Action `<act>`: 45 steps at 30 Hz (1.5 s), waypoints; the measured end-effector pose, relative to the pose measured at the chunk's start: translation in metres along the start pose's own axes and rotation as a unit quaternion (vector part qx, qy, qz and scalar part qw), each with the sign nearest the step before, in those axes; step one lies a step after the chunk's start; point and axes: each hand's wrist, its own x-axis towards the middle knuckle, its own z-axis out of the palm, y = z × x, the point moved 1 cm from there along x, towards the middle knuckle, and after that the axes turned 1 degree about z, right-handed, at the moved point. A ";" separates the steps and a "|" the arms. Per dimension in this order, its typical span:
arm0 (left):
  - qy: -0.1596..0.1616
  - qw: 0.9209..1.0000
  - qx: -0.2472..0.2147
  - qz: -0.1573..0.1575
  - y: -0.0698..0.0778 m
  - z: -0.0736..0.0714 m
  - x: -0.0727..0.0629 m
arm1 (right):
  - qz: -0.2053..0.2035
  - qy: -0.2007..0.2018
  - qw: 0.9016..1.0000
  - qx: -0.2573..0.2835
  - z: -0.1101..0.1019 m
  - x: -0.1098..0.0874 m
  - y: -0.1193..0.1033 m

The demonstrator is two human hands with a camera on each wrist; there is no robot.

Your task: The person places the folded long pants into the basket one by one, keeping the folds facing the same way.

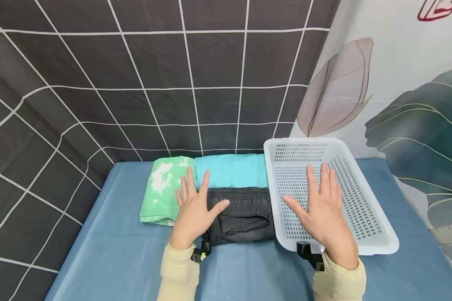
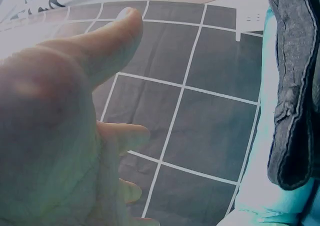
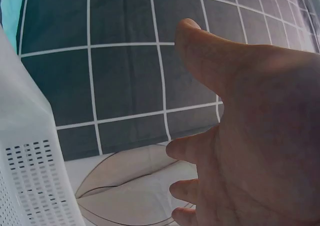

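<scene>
My left hand (image 1: pixel 193 209) is spread with straight fingers, overlapping the green tie-dye folded cloth (image 1: pixel 160 190) and the folded black jeans (image 1: pixel 245 215) in the head view. Behind the jeans lies a turquoise folded cloth (image 1: pixel 231 170). The right hand (image 1: pixel 324 209), its fingers straight and thumb out, appears over the white perforated plastic basket (image 1: pixel 373 205). Neither hand holds anything. In the left wrist view the jeans (image 2: pixel 295 85) are at the right edge, beyond the bare palm (image 2: pixel 45 131). The basket's side (image 3: pixel 30 136) shows left of the right palm (image 3: pixel 270 136).
A blue sheet (image 1: pixel 113 242) covers the surface under everything. Dark cloth with a white grid (image 1: pixel 214 62) hangs behind and on the left. White cloth with a leaf print (image 1: pixel 335 88) hangs at the right. Each wrist carries a small black camera (image 1: pixel 310 255).
</scene>
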 end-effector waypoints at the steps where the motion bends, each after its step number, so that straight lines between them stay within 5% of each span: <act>1: -0.001 1.000 0.000 0.001 0.000 0.000 0.000 | -0.001 0.001 1.000 0.000 0.000 0.000 0.000; 34: -0.032 0.999 -0.044 -0.003 -0.012 0.003 0.005 | -0.031 -0.013 0.999 0.012 0.008 -0.008 -0.020; 45: -0.031 0.999 -0.039 -0.009 -0.013 0.005 0.007 | -0.062 0.013 0.998 -0.002 0.011 -0.006 -0.032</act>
